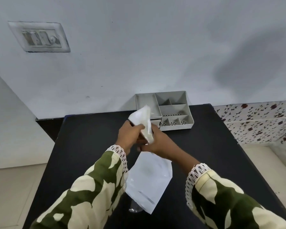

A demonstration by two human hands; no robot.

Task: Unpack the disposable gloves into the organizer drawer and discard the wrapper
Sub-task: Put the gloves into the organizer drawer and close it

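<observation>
While the white wrapper [149, 180] is lying flat on the black table [205, 162] beneath the wrists, both hands are gripping a folded bundle of gloves [143, 123] above it. The left hand [130, 134] and right hand [158, 143] are curling their fingers closed around it, just before the grey organizer [175, 111] by the wall.

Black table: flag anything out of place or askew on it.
The white wrapper lies askew on the black table, with a small clear plastic scrap loose at its near corner. The grey organizer sits straight against the wall; nothing spilled.
</observation>
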